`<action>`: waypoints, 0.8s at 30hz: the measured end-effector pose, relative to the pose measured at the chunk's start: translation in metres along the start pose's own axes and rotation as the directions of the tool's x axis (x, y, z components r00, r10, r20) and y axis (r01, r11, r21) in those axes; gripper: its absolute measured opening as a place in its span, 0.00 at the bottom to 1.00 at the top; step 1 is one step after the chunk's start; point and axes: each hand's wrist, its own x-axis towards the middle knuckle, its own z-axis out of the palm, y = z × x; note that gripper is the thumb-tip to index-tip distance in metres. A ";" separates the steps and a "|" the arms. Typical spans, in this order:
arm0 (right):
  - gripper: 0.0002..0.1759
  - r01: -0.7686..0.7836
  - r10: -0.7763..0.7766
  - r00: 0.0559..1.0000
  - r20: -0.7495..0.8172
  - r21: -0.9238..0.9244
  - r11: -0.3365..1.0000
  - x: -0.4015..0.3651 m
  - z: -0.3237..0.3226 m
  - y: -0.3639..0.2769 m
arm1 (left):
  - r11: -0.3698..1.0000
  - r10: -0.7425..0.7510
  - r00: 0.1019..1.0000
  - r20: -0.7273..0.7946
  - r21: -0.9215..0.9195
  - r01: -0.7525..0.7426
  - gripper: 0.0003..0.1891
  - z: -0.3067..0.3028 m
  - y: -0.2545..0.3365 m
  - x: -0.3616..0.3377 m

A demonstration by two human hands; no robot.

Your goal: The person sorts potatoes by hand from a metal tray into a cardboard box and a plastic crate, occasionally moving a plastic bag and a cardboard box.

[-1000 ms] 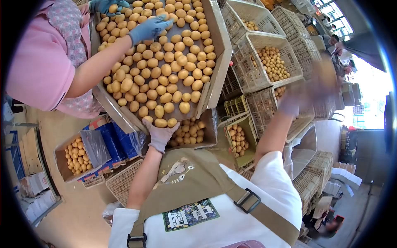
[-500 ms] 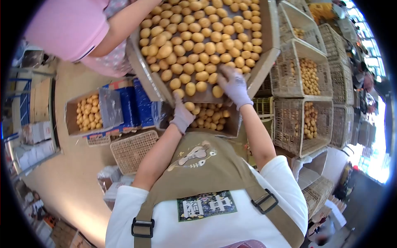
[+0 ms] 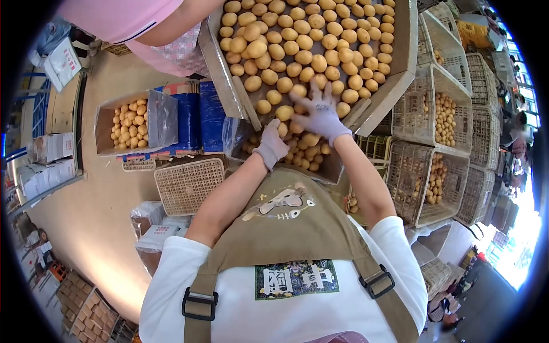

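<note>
My right hand (image 3: 321,112), in a pale lavender glove, has its fingers spread over the round yellow-tan fruits (image 3: 318,62) at the tray's near opening. Under and below its palm, several fruits lie at the lip. My left hand (image 3: 271,147), gloved alike, is cupped at the left side of that opening, its fingers pointing up and a single fruit (image 3: 282,130) right against them. The wide sorting tray (image 3: 403,86) has raised sides that narrow toward me. Directly below the opening, against my apron, a lined box (image 3: 330,173) holds more fruits, partly covered by my hands.
Another person in a pink top (image 3: 123,17) stands at the tray's left side. At left are a filled box (image 3: 104,128) with a plastic liner and a woven-pattern crate (image 3: 190,184). Stacked plastic crates (image 3: 400,183) with fruits stand at right.
My right hand has moved left and toward me, to the opening, with its fingers spread wider. Fruits have come down past the lip between my hands. The view has shifted.
</note>
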 end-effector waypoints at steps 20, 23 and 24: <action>0.20 -0.071 0.079 0.988 -0.130 0.066 0.995 0.102 -0.022 -0.020 | 0.917 -0.033 0.902 0.431 -0.346 0.199 0.47 -0.007 0.008 0.012; 0.23 -0.154 0.156 0.985 -0.071 0.024 0.988 0.111 -0.028 -0.031 | 0.939 0.010 0.914 0.406 -0.319 0.132 0.45 -0.008 0.009 0.015; 0.24 -0.127 0.148 0.983 -0.108 0.178 0.976 0.107 -0.024 -0.021 | 0.954 0.029 0.906 0.422 -0.283 0.101 0.45 -0.011 0.007 0.018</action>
